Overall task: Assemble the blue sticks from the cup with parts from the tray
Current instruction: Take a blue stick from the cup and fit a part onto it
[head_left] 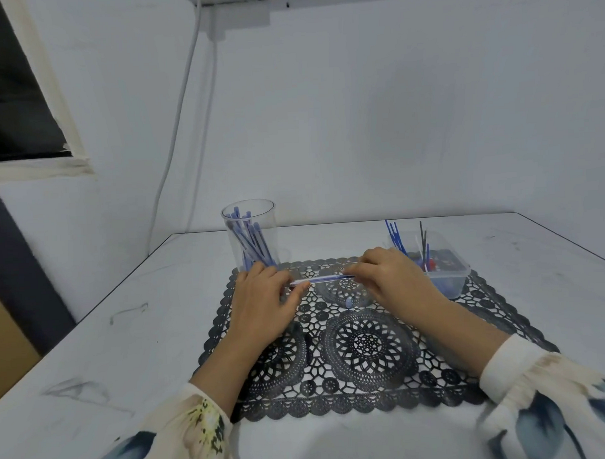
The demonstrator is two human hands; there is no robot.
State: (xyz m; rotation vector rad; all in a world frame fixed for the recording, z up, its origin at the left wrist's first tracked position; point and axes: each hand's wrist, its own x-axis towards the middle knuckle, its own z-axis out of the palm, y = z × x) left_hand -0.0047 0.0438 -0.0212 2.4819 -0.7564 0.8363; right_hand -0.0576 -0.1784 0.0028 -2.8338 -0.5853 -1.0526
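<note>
A blue stick [325, 280] lies level above the black lace mat [363, 344], held at both ends. My left hand [266, 299] pinches its pale left end between thumb and fingers. My right hand [388, 274] grips the dark blue right end. A clear cup [250, 234] with several blue sticks stands behind my left hand. Behind my right hand sits a clear plastic tray [446, 272] with thin blue and black refills standing up in it and small red and blue parts at its bottom. A small blue cap [349, 302] lies on the mat below the stick.
The white table [126, 321] runs to a wall at the back, and its left edge drops off next to a dark panel. A white cable [183, 106] hangs down the wall behind the cup. My patterned sleeves [553, 392] rest near the table's front edge.
</note>
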